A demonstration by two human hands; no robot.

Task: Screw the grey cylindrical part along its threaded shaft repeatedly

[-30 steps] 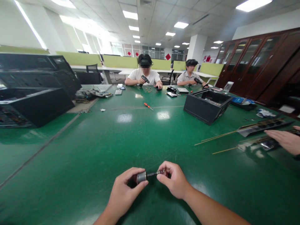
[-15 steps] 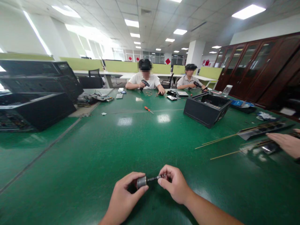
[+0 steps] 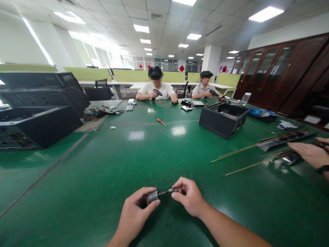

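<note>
Just above the green tabletop, near its front edge, I hold a grey metal cylinder [image 3: 153,196] with a thin dark shaft [image 3: 163,192] sticking out to the right. My left hand [image 3: 137,209] grips the cylinder between thumb and fingers; its far end is hidden in the palm. At the other end of the shaft is a ribbed, reddish and silver piece [image 3: 176,189]. My right hand [image 3: 190,198] is closed around that piece with thumb and fingertips, which partly cover it. The exact kind of part is too small to tell.
An orange screwdriver [image 3: 161,121] lies mid-table. A black computer case [image 3: 216,123] stands beyond, more cases [image 3: 59,127] at left. Thin yellow rods [image 3: 239,151] lie at right beside another person's hand [image 3: 305,152]. Two people [image 3: 155,91] with power drills sit opposite.
My right hand has shifted slightly up and its fingers uncover more of the ribbed piece. The view has turned a little. My left hand keeps its grip on the cylinder.
</note>
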